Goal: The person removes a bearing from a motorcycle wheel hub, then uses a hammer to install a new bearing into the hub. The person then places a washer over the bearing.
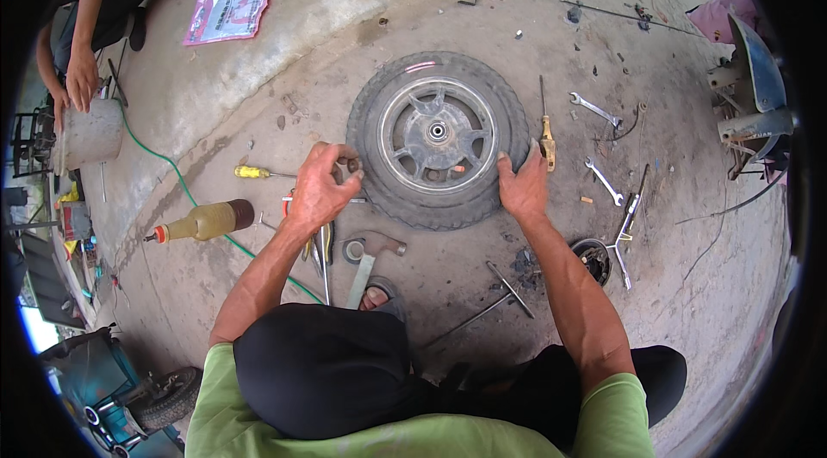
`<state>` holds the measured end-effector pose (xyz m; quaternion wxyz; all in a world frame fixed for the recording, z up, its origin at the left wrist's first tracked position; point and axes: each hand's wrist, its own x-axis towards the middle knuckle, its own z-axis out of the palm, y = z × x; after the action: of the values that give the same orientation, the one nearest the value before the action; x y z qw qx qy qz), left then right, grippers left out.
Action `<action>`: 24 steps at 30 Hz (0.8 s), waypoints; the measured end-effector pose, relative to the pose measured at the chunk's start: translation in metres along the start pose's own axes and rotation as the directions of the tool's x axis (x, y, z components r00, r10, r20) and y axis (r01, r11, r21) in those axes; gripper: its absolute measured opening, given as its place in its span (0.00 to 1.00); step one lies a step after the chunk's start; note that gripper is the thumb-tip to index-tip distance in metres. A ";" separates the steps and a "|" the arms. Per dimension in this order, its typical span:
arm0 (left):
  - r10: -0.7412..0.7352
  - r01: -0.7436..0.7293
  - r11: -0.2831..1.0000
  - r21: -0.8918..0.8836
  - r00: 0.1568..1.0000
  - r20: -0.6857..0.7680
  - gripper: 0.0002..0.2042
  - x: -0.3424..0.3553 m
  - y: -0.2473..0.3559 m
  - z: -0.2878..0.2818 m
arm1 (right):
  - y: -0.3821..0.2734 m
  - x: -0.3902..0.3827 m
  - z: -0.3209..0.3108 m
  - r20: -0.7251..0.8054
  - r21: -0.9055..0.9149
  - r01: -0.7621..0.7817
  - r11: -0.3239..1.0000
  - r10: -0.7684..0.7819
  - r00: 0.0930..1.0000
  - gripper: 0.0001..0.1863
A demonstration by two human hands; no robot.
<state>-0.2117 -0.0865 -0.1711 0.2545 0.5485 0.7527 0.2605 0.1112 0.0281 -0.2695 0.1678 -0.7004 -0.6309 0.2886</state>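
A wheel with a black tyre (pixel 386 196) and a grey spoked rim (pixel 487 135) lies flat on the concrete in front of me. My right hand (pixel 523 188) grips the tyre's right edge, thumb on the sidewall and fingers around the outside. Beside the left edge, my left hand (pixel 320 188) is closed, thumb and forefinger curled toward each other; what they hold, if anything, is unclear. Close to the left hand are a yellow-handled screwdriver (pixel 251 172), pliers (pixel 324 247) and a hammer (pixel 383 243). Another screwdriver (pixel 548 146) lies just beyond my right hand.
Two spanners (pixel 596 109) (pixel 605 182), a Y-shaped socket wrench (pixel 622 255) and a round metal part (pixel 593 258) lie on the right. Leftward are a bottle (pixel 207 221), a green hose (pixel 159 155) and a co-worker's hands (pixel 79 79) at a grey cylinder (pixel 93 132). A plastic bag (pixel 233 6) lies farther off.
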 end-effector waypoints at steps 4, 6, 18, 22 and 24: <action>0.273 -0.288 0.955 0.078 0.949 0.156 0.16 0.064 0.043 0.050 | 0.005 -0.009 0.017 -0.089 0.042 0.037 0.998 -0.033 0.996 0.45; 0.279 -0.308 0.941 0.138 0.940 0.196 0.16 0.079 0.053 0.066 | 0.008 -0.013 0.021 -0.137 0.044 0.081 0.996 -0.075 0.988 0.44; 0.234 -0.269 0.954 0.132 0.945 0.229 0.18 0.093 0.038 0.093 | 0.009 -0.013 0.022 -0.115 0.121 0.037 0.992 -0.023 0.993 0.45; 0.252 -0.280 0.954 0.105 0.943 0.217 0.18 0.093 0.038 0.096 | 0.010 -0.012 0.024 -0.138 0.097 0.064 0.993 -0.051 0.989 0.45; 0.260 -0.286 0.953 0.102 0.942 0.213 0.18 0.094 0.037 0.097 | 0.010 -0.011 0.024 -0.149 0.100 0.078 0.992 -0.063 0.987 0.45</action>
<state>-0.1466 0.0240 -0.2269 0.2528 0.6862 0.6558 0.1876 0.1039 0.0121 -0.2925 0.2601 -0.6868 -0.6254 0.2635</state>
